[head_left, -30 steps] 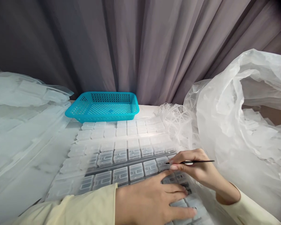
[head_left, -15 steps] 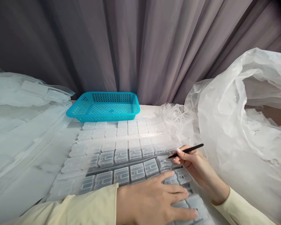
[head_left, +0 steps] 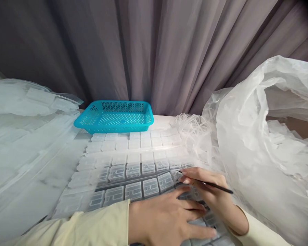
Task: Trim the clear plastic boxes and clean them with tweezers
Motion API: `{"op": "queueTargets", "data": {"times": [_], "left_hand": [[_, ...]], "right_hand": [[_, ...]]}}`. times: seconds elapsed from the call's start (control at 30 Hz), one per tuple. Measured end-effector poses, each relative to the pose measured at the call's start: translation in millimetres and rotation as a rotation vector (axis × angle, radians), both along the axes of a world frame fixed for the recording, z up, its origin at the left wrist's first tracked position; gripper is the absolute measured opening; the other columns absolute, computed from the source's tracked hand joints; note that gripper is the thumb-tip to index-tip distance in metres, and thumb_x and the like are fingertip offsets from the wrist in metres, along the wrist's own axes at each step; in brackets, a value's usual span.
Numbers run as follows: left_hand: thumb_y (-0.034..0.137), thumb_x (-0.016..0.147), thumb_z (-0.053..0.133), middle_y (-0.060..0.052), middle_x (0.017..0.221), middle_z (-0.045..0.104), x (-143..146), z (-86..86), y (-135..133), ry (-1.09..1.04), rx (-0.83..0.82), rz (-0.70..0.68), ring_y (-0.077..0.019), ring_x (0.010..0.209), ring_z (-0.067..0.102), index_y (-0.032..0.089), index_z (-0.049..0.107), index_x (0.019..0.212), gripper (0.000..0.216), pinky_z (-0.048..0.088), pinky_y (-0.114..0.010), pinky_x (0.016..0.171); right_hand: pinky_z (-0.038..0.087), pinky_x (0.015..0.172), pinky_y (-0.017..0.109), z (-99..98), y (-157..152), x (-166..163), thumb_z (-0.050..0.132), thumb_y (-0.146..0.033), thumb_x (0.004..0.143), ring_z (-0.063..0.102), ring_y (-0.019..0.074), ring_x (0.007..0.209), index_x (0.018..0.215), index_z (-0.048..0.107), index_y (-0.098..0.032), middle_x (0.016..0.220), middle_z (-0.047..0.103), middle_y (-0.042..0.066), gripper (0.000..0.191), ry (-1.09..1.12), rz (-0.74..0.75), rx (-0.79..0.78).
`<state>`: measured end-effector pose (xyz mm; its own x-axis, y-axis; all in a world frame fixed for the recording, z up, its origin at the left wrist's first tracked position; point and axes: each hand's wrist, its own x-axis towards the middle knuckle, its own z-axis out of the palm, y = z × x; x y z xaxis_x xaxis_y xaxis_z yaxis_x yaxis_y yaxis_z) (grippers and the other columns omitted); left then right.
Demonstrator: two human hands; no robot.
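A frame of small translucent plastic cases [head_left: 150, 186] lies in front of me, the cases lined up in rows with ribbed strips between them. My left hand [head_left: 166, 217] rests palm down on the near right cases, its fingers spread and holding nothing. Just beyond its fingertips, my right hand [head_left: 207, 184] grips a slim black pointed tool [head_left: 218, 187] like a pen. The tool's tip touches or hovers just over a case near the right end of a row; I cannot tell which. Whether the tool has one or two prongs does not show.
A blue perforated basket [head_left: 118, 130] stands behind the rows. Tangled clear plastic strips [head_left: 193, 130] lie to its right. A large translucent bag [head_left: 236, 136] with white pieces inside bulges at the right. Bagged plastic pieces [head_left: 20, 102] are heaped at the left. A grey curtain [head_left: 138, 51] hangs behind.
My right hand has shifted slightly left and turned, so the tool's back end now points down to the right instead of up. My left hand stays almost where it was.
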<state>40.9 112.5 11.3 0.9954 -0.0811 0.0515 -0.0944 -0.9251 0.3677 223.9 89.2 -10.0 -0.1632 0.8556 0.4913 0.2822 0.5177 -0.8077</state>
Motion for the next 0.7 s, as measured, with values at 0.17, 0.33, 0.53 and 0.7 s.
{"op": "queueTargets", "data": {"times": [0.17, 0.33, 0.53, 0.7], "left_hand": [[0.044, 0.085, 0.048, -0.017, 0.138, 0.051, 0.6, -0.9, -1.9, 0.009, -0.006, 0.022, -0.0287, 0.136, 0.035, 0.015, 0.043, 0.139, 0.061, 0.009, -0.052, 0.115], [0.046, 0.082, 0.053, -0.016, 0.137, 0.052, 1.8, -2.2, -2.6, -0.067, -0.017, 0.048, -0.0289, 0.137, 0.035, 0.015, 0.051, 0.134, 0.061, 0.013, -0.048, 0.116], [0.044, 0.082, 0.053, -0.016, 0.135, 0.055, 0.4, -1.6, -1.9, -0.053, -0.011, 0.032, -0.0289, 0.136, 0.037, 0.015, 0.047, 0.137, 0.063, 0.008, -0.049, 0.117], [0.035, 0.090, 0.040, -0.020, 0.141, 0.046, -2.5, 4.4, -3.6, 0.027, 0.062, -0.018, -0.0269, 0.135, 0.039, 0.014, 0.036, 0.142, 0.056, 0.020, -0.057, 0.111]], "right_hand": [[0.059, 0.076, 0.026, -1.6, -3.2, 0.9, 0.048, -0.004, 0.090, 0.071, 0.0185, 0.091, 0.110, 0.068, -0.017, 0.102, 0.072, 0.013, 0.031, -0.170, 0.054, 0.228], [0.060, 0.075, 0.034, 2.8, -5.1, -2.0, 0.043, -0.016, 0.097, 0.070, 0.0241, 0.094, 0.124, 0.059, -0.014, 0.105, 0.071, 0.018, 0.031, -0.361, 0.048, 0.480], [0.060, 0.078, 0.035, 4.3, -1.8, 0.7, 0.042, -0.011, 0.096, 0.069, 0.0249, 0.096, 0.122, 0.059, -0.011, 0.107, 0.070, 0.020, 0.031, -0.494, -0.046, 0.598], [0.059, 0.079, 0.031, 6.3, 15.0, 15.1, 0.049, -0.003, 0.090, 0.071, 0.0181, 0.087, 0.106, 0.067, -0.019, 0.107, 0.069, 0.010, 0.030, -0.282, -0.282, 0.446]]}}
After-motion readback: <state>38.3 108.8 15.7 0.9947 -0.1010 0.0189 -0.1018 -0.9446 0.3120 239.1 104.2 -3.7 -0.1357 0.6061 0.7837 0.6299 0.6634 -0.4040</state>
